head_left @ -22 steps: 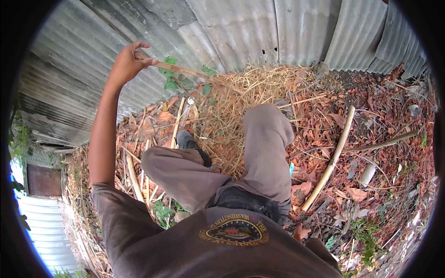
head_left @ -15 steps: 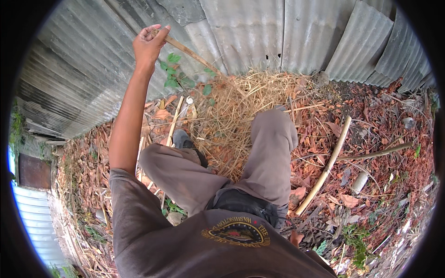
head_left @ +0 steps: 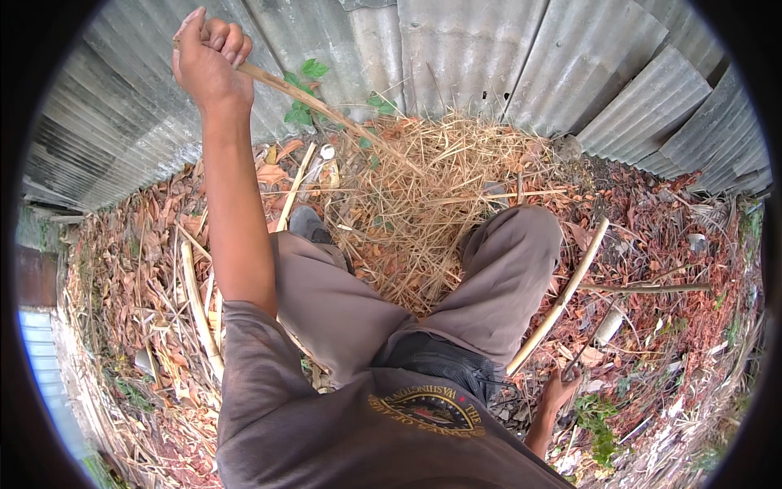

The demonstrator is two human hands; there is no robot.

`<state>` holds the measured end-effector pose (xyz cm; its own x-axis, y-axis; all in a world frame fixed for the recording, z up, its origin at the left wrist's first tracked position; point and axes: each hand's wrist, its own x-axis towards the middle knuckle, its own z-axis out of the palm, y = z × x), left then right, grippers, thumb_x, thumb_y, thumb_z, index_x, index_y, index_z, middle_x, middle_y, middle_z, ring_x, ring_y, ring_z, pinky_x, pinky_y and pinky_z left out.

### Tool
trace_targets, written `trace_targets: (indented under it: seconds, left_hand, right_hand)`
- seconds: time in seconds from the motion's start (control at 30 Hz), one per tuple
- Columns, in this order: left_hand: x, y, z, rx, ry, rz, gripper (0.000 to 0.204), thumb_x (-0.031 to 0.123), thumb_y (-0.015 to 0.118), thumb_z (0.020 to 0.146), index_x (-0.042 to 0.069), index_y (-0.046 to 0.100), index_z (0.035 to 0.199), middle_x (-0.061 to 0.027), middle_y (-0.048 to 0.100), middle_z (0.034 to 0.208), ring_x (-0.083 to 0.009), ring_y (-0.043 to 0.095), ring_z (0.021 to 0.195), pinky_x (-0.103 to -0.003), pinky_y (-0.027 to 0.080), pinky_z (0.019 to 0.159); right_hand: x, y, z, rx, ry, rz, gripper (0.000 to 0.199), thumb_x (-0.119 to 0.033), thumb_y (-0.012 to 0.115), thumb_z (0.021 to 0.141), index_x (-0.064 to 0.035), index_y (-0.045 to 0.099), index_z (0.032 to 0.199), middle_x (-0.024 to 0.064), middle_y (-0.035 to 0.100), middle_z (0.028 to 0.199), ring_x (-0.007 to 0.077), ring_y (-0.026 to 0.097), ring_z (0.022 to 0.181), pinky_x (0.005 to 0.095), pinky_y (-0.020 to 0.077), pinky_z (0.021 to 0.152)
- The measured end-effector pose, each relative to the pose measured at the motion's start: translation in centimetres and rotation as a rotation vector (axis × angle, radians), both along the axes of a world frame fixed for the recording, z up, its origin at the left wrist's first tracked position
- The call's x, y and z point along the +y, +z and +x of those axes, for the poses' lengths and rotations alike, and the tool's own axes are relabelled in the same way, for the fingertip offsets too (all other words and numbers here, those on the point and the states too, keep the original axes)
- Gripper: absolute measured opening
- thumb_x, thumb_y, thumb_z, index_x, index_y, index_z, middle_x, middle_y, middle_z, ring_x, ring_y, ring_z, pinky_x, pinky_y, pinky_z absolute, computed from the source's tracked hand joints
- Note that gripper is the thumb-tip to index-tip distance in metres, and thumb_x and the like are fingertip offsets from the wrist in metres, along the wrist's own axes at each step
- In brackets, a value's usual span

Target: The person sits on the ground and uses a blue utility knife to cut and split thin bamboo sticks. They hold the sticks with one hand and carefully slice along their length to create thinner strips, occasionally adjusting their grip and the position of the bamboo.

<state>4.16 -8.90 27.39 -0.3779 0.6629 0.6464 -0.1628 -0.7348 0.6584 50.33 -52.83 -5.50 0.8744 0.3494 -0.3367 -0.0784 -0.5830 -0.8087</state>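
My left hand (head_left: 213, 61) is raised at the upper left, its fingers wrapped round one end of a wooden stick (head_left: 318, 106). The stick slants down to the right, and its far end reaches the dry straw (head_left: 440, 212) on the ground in front of me. Low at the right, my right hand (head_left: 559, 389) is closed on a thin dark rod-like thing (head_left: 588, 341), which points up and away over the leaf litter. What kind of tool it is, I cannot tell. A bare pale stick (head_left: 562, 306) lies beside my right leg, close to that hand.
A corrugated metal fence (head_left: 472, 61) runs behind the straw. Green leaves (head_left: 300, 102) grow at its foot. A thinner branch (head_left: 652, 288) and a pale cylindrical piece (head_left: 608, 327) lie at the right. More pale sticks (head_left: 198, 301) lie at the left among dry leaves.
My left hand has moved up and left with the stick and turned at the wrist. My right hand has come into view at the lower right, holding the thin dark rod.
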Motion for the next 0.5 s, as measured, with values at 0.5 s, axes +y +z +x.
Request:
trace_targets:
  seconds: [0.5]
  left_hand:
    - [-0.4,-5.8,0.2,-0.073,-0.19,0.012,0.029,0.033,0.04,0.096,0.008,0.045,0.111,-0.0001,0.037,0.055,-0.0105,0.034,0.042,-0.023,0.027,0.038]
  right_hand:
    - [29.3,7.8,-21.6,0.631,0.891,0.344,0.045,0.003,0.055,0.084,-0.0047,0.033,0.123,0.0011,0.047,0.059,0.0087,0.038,0.038,0.0246,0.0294,0.034]
